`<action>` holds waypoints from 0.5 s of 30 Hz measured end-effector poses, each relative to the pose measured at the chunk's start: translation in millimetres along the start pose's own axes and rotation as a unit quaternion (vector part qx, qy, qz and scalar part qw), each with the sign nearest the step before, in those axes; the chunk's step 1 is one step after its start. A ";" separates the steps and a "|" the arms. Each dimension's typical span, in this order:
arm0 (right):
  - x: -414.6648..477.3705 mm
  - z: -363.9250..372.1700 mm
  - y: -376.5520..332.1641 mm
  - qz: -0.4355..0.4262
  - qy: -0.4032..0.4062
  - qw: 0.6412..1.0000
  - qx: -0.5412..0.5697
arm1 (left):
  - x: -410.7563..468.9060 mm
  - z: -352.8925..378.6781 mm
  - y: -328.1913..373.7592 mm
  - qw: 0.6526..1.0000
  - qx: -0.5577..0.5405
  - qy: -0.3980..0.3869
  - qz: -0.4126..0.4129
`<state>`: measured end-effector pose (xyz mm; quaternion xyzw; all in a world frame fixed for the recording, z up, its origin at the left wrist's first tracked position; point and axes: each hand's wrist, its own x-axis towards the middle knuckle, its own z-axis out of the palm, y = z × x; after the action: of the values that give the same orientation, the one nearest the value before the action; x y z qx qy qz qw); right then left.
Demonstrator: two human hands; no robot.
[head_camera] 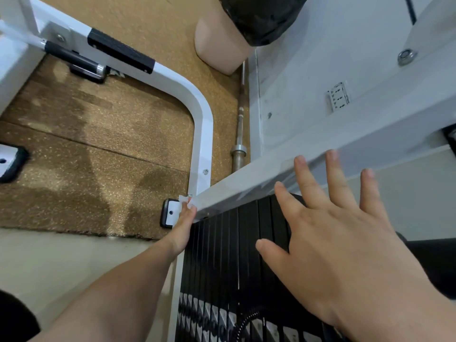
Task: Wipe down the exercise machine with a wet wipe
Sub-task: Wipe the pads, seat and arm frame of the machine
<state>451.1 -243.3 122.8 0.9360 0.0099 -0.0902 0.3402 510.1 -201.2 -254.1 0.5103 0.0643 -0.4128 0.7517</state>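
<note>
Fingers (189,213) of left hand (182,230) pinch wet wipe (185,200) against low end of white beam (271,176), just beside foot plate (170,213). Beam's long axis runs up and right from wipe, along top edge of black weight stack (237,248). Right hand (340,250) over stack: fingers straight, spread, holding nothing, tips at beam's edge. Judgement: left hand does the wiping; next stroke should follow beam up-right, toward right hand.

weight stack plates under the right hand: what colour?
Black weight stack plates, with white labels lower down. Head view, the only one.
</note>
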 end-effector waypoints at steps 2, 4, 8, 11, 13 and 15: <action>1.0 -5.3 0.0 0.010 -0.033 0.999 -0.005 | -14.0 8.8 16.7 1.000 -0.005 -0.003 0.022; 4.5 -20.3 -3.8 0.007 -0.064 0.998 0.016 | -24.5 17.2 29.5 0.997 0.003 -0.017 0.072; 5.4 -27.7 -3.8 0.018 -0.112 0.993 0.022 | -38.8 29.6 50.9 0.970 0.117 -0.053 0.205; 5.3 -34.0 -2.6 0.039 -0.133 0.989 0.046 | -59.4 43.5 88.4 0.919 0.194 -0.066 0.338; 5.4 -40.0 -1.2 0.056 -0.151 0.984 0.078 | -67.2 60.6 124.9 0.892 0.204 -0.092 0.393; 4.3 -37.0 -7.6 0.079 -0.103 0.985 0.117 | -69.0 80.5 160.2 0.895 0.190 -0.106 0.390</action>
<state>460.7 -214.1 145.0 0.9529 -0.1095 -0.1594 0.2334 548.9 -206.8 -66.0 0.5809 -0.2997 -0.1430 0.7432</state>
